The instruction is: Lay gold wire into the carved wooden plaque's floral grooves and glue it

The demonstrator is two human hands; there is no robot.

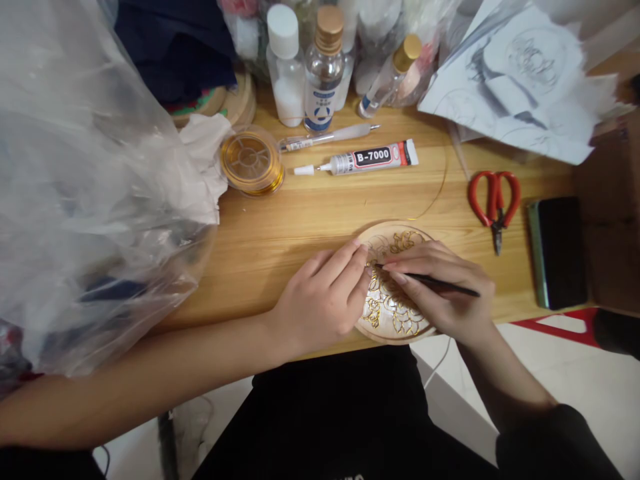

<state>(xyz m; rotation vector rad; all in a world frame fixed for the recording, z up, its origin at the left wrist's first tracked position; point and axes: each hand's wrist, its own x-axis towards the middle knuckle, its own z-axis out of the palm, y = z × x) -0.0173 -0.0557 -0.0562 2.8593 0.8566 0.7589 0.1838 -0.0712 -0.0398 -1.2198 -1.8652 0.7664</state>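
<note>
A round wooden board (376, 335) lies at the table's front edge, bearing a printed flower drawing partly outlined in gold wire (401, 323). My left hand (325, 293) holds the board's left side, fingers bent and close together over it; its thumb is hidden. In a pen-like grip, my right hand (445, 283) is closed on slim black tweezers (440, 284). Their tip meets the pattern right by my left fingertips. Whether the tip grips any wire is too small to tell.
Behind lie a gold wire spool (251, 161), a pen (333, 137) and a B-7000 glue tube (373, 158), near several bottles (323, 73). Red-handled pliers (495, 203), a phone (557, 253) and printed sheets (515, 80) are at right. A plastic bag (95, 167) covers the left.
</note>
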